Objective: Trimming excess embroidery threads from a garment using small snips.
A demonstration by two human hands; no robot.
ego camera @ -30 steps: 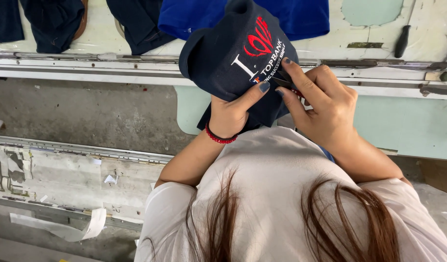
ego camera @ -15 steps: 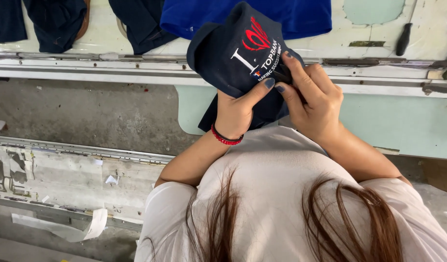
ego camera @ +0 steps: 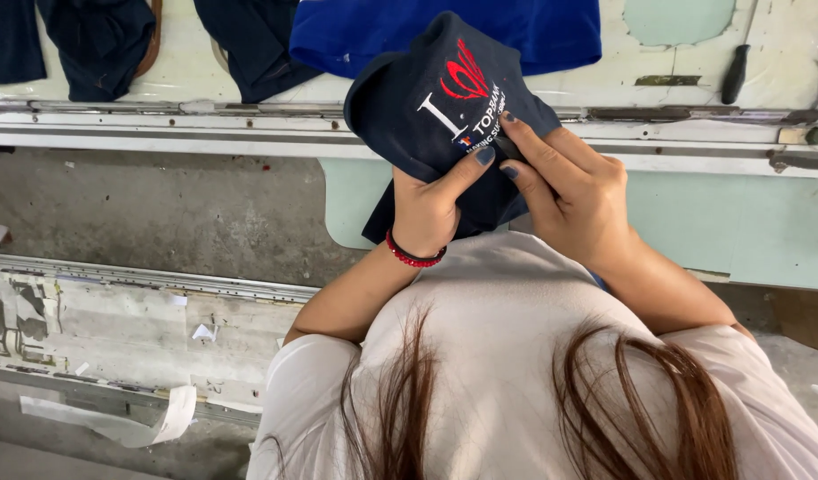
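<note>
A dark navy cap (ego camera: 435, 107) with red and white embroidery on its front is held up in front of my chest, over the edge of a pale work table (ego camera: 675, 160). My left hand (ego camera: 431, 209), with a red bead bracelet at the wrist, grips the cap from below, thumb on the embroidered panel. My right hand (ego camera: 569, 191) pinches the cap's fabric just right of the embroidery with thumb and fingers. My white shirt and long brown hair fill the lower frame.
A bright blue garment (ego camera: 444, 31) lies on the table behind the cap. More dark navy pieces (ego camera: 98, 44) lie at the back left. A dark-handled tool (ego camera: 735, 76) rests at the back right. Below left is a grey concrete floor (ego camera: 160, 213) with scraps and white tape.
The cap and both hands have shifted slightly right and up. The grip stays the same, with my right fingers still working at the fabric beside the embroidery.
</note>
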